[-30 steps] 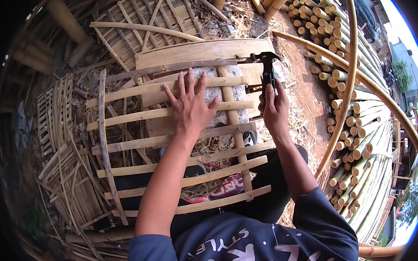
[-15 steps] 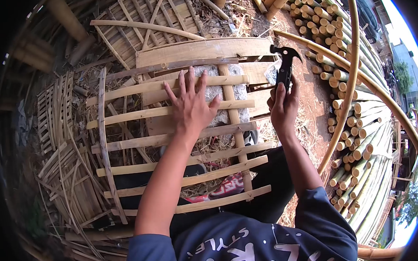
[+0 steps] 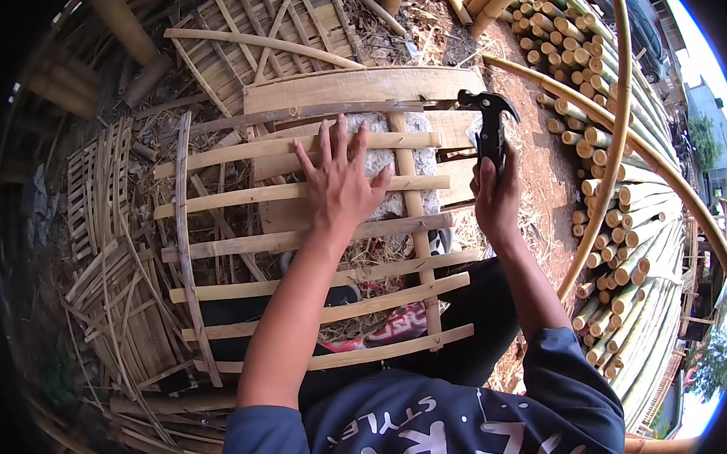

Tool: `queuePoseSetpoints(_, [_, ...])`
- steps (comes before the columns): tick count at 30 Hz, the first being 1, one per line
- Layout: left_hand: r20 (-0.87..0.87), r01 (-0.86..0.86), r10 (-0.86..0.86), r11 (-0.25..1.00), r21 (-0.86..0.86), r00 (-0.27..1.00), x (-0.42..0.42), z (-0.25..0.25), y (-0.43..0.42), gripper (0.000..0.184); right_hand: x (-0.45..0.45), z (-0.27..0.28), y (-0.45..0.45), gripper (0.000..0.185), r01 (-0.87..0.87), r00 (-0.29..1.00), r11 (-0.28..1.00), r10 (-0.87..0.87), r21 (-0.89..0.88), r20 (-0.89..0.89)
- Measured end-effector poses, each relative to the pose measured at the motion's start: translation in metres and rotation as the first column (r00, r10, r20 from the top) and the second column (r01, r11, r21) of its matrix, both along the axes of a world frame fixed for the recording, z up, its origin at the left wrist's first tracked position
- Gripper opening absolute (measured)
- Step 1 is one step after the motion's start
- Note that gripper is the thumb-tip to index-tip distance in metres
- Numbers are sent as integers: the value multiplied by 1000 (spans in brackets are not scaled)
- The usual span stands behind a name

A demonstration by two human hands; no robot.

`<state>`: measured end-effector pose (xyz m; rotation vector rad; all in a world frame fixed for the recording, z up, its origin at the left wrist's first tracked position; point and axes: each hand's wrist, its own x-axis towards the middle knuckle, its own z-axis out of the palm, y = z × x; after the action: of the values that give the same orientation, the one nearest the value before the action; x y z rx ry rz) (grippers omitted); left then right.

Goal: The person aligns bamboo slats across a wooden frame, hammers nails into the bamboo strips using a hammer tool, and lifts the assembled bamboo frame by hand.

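Note:
My left hand (image 3: pixel 341 179) lies with its fingers spread across the upper slats of a bamboo frame (image 3: pixel 315 240). Its fingertips rest at the second slat from the top. To the right, my right hand (image 3: pixel 495 189) is wrapped round the handle of a black claw hammer (image 3: pixel 490 126), its head up and clear of the slats. One upright strip (image 3: pixel 186 253) crosses the slats at the left and another (image 3: pixel 412 200) at the right. Beneath the upper slats lie a rough grey block (image 3: pixel 378 162) and wooden boards (image 3: pixel 451 181).
A large stack of bamboo poles (image 3: pixel 625 205) fills the right side, with a long curved pole (image 3: pixel 617 131) in front. Slatted panels lie at the upper left (image 3: pixel 288 34) and far left (image 3: pixel 98 191). A wide plank (image 3: pixel 364 85) lies beyond the frame.
My right hand has moved the hammer right over the last second, and its head has turned so the claw points right. My left hand has kept its place on the slats.

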<state>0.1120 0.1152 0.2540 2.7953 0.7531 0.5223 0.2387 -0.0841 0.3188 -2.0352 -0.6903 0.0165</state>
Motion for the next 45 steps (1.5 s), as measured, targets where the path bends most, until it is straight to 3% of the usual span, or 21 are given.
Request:
queuePoseSetpoints(1, [-2, 1, -1, 1000, 3, 1000, -3, -1, 0, 75, -1, -8, 2, 35, -1, 999, 993, 7, 115, -51])
queuePoseSetpoints(2, [2, 7, -7, 1000, 5, 1000, -2, -1, 1, 76, 6, -4, -2, 35, -163, 978, 955, 189, -249, 84])
queuePoseSetpoints(3, [10, 14, -14, 1000, 8, 1000, 0, 2, 1, 76, 10, 11, 0, 36, -243, 907, 768, 397, -593, 143])
queuePoseSetpoints(4, [-28, 13, -13, 1000, -10, 1000, 1, 6, 1, 78, 8, 11, 1, 38, -337, 909, 819, 411, -464, 67])
queuePoseSetpoints(8, [-31, 15, -15, 1000, -6, 999, 0, 0, 2, 88, -4, 13, 13, 39, -95, 981, 995, 92, 15, 168])
queuePoseSetpoints(11, [-34, 14, -14, 1000, -24, 999, 2, 1, 1, 88, 12, 22, 11, 40, -306, 934, 777, 356, -550, -17])
queuePoseSetpoints(12, [-21, 20, -21, 1000, -15, 1000, 2, 3, 2, 89, 9, 28, 12, 40, -262, 954, 802, 301, -537, -17])
queuePoseSetpoints(13, [-9, 9, -9, 1000, -3, 1000, 6, 5, 4, 89, 11, 23, 7, 42, -260, 918, 890, 348, -375, 188])
queuePoseSetpoints(16, [17, 12, -12, 1000, 17, 1000, 1, 1, 1, 90, 1, 8, 6, 44, -158, 974, 971, 184, -179, 135])
queuePoseSetpoints(17, [14, 8, -9, 1000, 15, 1000, 2, 0, 1, 89, 10, 20, 6, 46, -261, 923, 793, 372, -551, 99])
queuePoseSetpoints(20, [27, 2, -2, 1000, 15, 1000, 9, 2, 6, 88, 11, 18, 5, 50, -286, 859, 859, 427, -425, 283])
queuePoseSetpoints(21, [22, 2, -2, 1000, 8, 1000, 7, 2, 5, 88, 7, 13, 4, 50, -275, 877, 934, 341, -229, 339])
queuePoseSetpoints(25, [16, 6, -6, 1000, 19, 1000, 1, 0, 0, 88, 21, 18, 10, 46, -253, 854, 747, 472, -615, 221])
queuePoseSetpoints(29, [4, 7, -8, 1000, 19, 1000, -3, -1, -1, 89, 19, 2, -4, 47, -301, 820, 943, 331, -139, 467])
queuePoseSetpoints(33, [-29, 29, -29, 1000, 8, 999, -1, 5, -3, 89, 15, 17, 3, 44, -270, 861, 788, 455, -553, 228])
queuePoseSetpoints(35, [-11, 4, -4, 1000, 31, 1000, 3, 1, 1, 89, 15, 15, -3, 48, -293, 798, 890, 429, -350, 423])
queuePoseSetpoints(37, [-35, 9, -8, 1000, 17, 999, -3, 1, -3, 90, 13, 2, -6, 50, -345, 813, 926, 376, -153, 445])
queuePoseSetpoints(38, [-32, 7, -6, 1000, 16, 999, 0, 1, -1, 90, 15, 5, -9, 49, -319, 834, 891, 425, -322, 351])
queuePoseSetpoints(39, [-30, 3, -3, 1000, 12, 1000, 3, 2, 0, 90, 13, 24, 1, 48, -234, 853, 712, 477, -662, 211])
queuePoseSetpoints(41, [-31, 22, -22, 1000, 13, 999, 1, 2, -3, 88, 14, 19, -2, 48, -310, 810, 773, 520, -554, 272])
queuePoseSetpoints(45, [9, -3, 3, 1000, 16, 1000, 0, 4, -2, 85, 0, 21, -6, 49, -261, 894, 928, 336, -266, 296])
